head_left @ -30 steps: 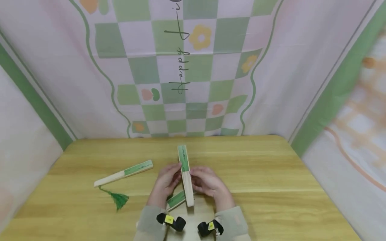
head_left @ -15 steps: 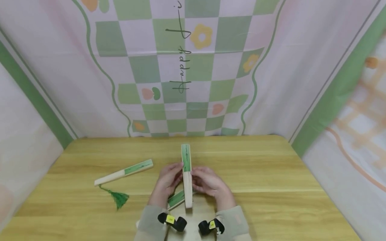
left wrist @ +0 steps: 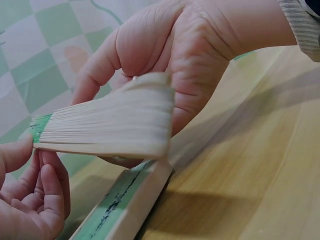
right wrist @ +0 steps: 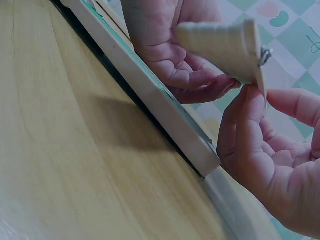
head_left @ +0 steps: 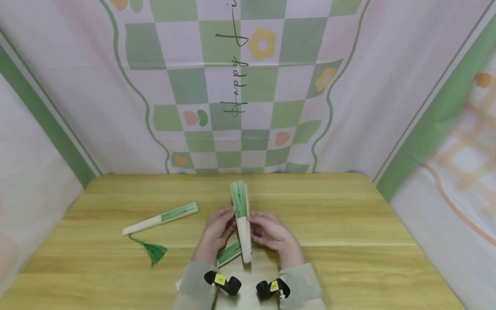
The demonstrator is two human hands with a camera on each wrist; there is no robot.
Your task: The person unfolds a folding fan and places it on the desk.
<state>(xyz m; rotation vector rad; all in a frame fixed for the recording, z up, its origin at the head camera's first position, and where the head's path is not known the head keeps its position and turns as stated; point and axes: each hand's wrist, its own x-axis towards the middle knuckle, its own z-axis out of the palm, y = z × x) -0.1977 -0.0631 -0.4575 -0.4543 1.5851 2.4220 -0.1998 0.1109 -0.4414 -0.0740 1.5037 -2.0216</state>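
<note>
Left hand (head_left: 218, 229) and right hand (head_left: 270, 231) fingers pinch a folding fan (head_left: 243, 224); at its nine o'clock lies a tasselled fan (head_left: 160, 219).

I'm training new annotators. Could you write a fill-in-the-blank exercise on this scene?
The left hand and right hand hold the folding fan ____ them.
The tassel on the table is coloured ____.
The tassel lies nearer the ____ hand than the other.
The one fully readable word on the backdrop is ____.
Missing words: between; green; left; Happy.
</note>
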